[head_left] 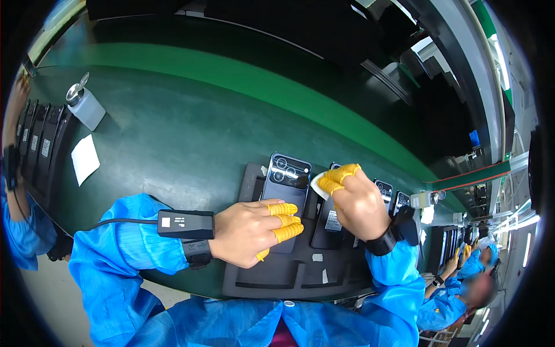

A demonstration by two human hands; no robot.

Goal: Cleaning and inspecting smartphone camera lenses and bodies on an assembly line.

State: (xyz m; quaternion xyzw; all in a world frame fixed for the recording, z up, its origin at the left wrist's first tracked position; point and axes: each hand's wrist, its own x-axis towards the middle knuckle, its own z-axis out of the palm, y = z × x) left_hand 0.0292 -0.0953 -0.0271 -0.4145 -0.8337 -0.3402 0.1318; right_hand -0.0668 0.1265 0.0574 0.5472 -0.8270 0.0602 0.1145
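My left hand (pixel 248 231), with yellow finger cots, lies with its fingers stretched across the lower part of a dark smartphone (pixel 280 192). That phone rests back up in a black tray (pixel 260 282), its camera block at the far end. My right hand (pixel 359 202), also in yellow finger cots, pinches a folded white wipe (pixel 319 187) just right of that phone's camera block. Under and beside the right hand a second smartphone (pixel 325 234) with a white label sits in the tray, partly hidden. Further right, two more smartphones (pixel 383 188) show their cameras.
On the green table (pixel 173 127), a grey-white dispenser bottle (pixel 88 110) with a metal top stands at far left, near a white paper (pixel 85 159). A black rack (pixel 43 144) of devices is at the left edge. Co-workers in blue sit on both sides.
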